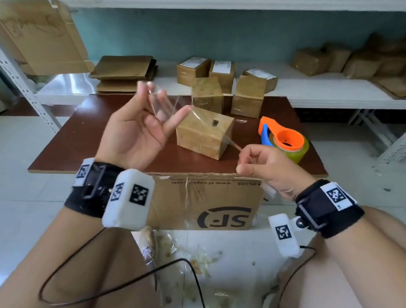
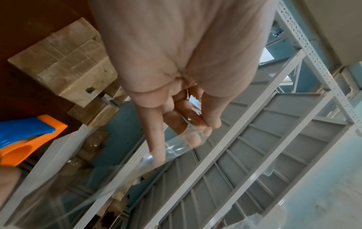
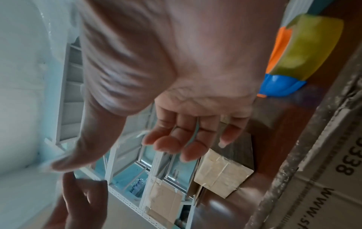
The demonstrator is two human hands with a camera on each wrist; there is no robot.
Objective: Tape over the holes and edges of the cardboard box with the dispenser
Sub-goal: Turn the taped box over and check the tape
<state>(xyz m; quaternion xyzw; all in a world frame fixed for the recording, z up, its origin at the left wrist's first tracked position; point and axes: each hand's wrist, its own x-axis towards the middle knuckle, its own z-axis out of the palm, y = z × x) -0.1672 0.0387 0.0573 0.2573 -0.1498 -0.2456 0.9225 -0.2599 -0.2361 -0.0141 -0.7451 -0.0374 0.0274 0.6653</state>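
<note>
- A strip of clear tape (image 1: 170, 108) was held stretched in the air between the two hands, above the brown table (image 1: 76, 143).
- The left hand (image 1: 135, 132) was raised palm up, its fingers (image 2: 156, 139) spread loosely, with the tape stuck across the fingertips rather than gripped.
- The right hand (image 1: 267, 166) was curled, its thumb and fingers pinching the twisted near end of the strip.
- The small cardboard box (image 1: 205, 134), a dark hole showing in its top face, sat on the table under the strip; the orange and blue tape dispenser (image 1: 285, 141) lay just to its right, untouched.
- The step in hand was judged to be the handling of a cut strip, not yet laid.
- The next move would call for the strip to be untwisted, lowered flat over the hole and pressed down.
</note>
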